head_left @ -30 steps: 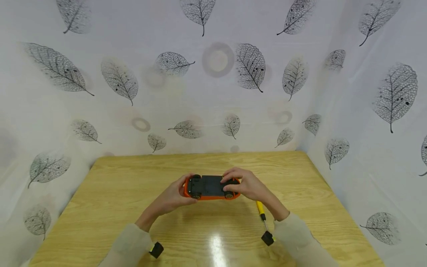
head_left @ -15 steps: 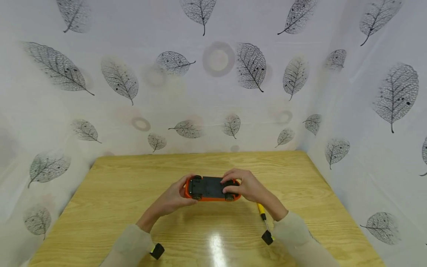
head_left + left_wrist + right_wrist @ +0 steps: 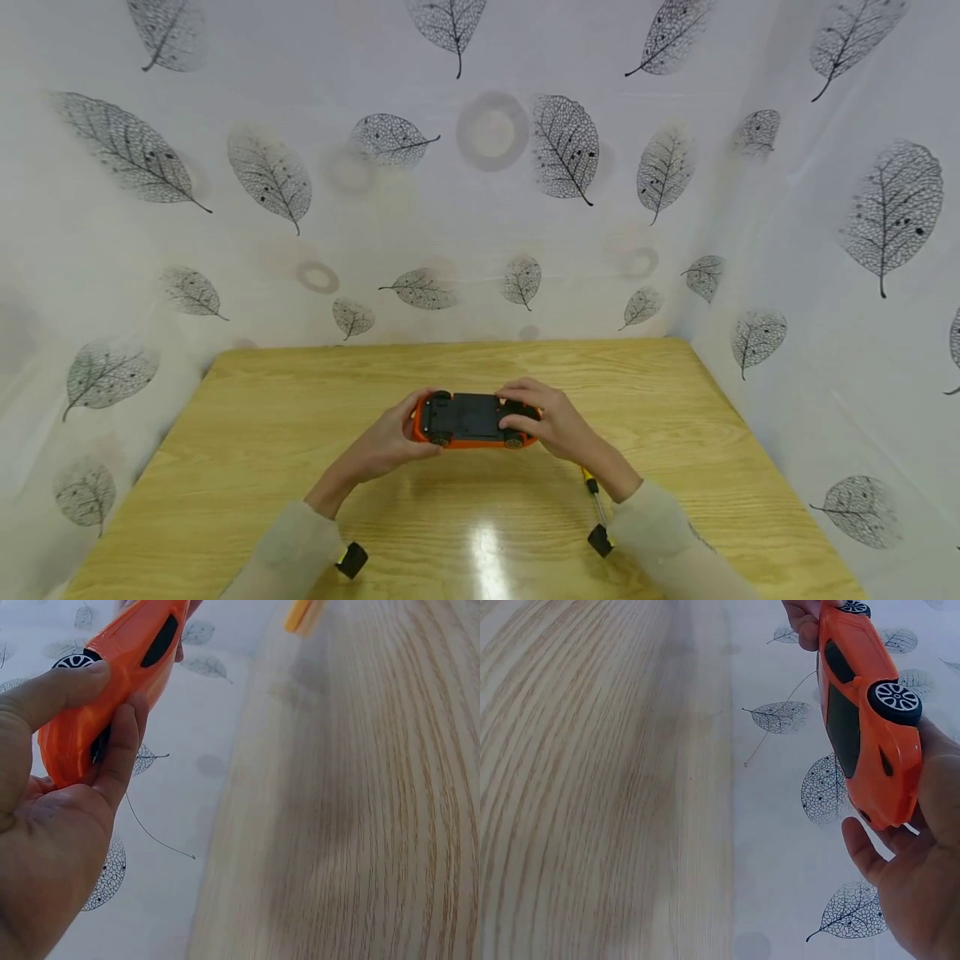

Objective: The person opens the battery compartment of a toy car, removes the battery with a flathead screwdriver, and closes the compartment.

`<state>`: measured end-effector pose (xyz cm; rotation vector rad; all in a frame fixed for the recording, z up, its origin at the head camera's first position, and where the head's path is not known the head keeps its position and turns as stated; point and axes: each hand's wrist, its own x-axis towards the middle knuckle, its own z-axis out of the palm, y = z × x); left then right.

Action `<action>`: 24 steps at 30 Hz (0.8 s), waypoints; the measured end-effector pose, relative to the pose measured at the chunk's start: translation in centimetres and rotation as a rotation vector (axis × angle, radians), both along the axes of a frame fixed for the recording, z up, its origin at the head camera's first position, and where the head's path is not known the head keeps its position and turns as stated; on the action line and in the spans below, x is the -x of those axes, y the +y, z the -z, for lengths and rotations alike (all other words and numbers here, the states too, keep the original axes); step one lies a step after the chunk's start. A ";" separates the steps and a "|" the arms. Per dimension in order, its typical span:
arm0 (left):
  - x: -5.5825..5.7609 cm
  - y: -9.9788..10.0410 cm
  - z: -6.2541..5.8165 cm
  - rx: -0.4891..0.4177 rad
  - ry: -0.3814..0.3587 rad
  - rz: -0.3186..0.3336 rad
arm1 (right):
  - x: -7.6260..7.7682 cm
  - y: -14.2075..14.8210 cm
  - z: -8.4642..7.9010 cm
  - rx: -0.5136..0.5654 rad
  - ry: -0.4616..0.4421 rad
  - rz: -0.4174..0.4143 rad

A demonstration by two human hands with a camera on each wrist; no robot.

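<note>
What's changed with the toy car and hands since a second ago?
Very little: the right forearm has shifted slightly left and now covers more of the yellow-handled tool. Nothing was taken hold of or let go: the left hand and right hand still hold the orange toy car in nearly the same place.

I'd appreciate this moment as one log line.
left hand: grips orange toy car, one end; right hand: grips other end; underside: faces head camera; screwdriver: on table

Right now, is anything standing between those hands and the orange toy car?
Nothing visible: the left hand and the right hand grip the orange toy car at opposite ends. The yellow-handled tool lies on the table, not in between.
</note>
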<state>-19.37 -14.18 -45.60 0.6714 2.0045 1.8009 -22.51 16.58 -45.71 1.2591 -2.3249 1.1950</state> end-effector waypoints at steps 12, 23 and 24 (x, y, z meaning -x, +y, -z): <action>0.0 0.0 0.6 -0.002 -0.010 -0.003 | -0.4 -0.4 -0.8 0.043 -0.015 -0.078; 0.2 0.2 0.8 -0.023 -0.016 -0.010 | -0.6 -0.4 -1.0 0.021 -0.039 -0.061; 0.1 0.2 0.8 -0.026 -0.019 -0.011 | -0.7 -0.4 -1.0 0.016 -0.054 -0.059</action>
